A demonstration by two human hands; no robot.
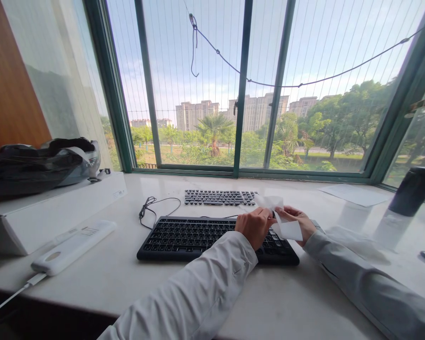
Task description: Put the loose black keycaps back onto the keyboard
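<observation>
My left hand (255, 225) is closed, its fingertips pinching a small black piece (274, 214) that looks like a keycap. Fingers of my right hand (299, 221) are wrapped in a white tissue (291, 230) and press it against that piece. Part of the tissue sticks up behind the fingers, and a flap hangs down. Both hands are above the right part of a black keyboard (187, 236), whose key switches show without caps. Behind it, loose black keycaps (219, 197) lie in rows on the white surface. My hands hide the keyboard's upper right part.
A black cable (148, 208) curls left of the keyboard. Further left are a white power strip (74, 248) and a white box (67, 203) with a black bag (38, 165) on top. At right are crumpled clear plastic (357, 243), white paper (352, 194) and a dark cylinder (412, 191).
</observation>
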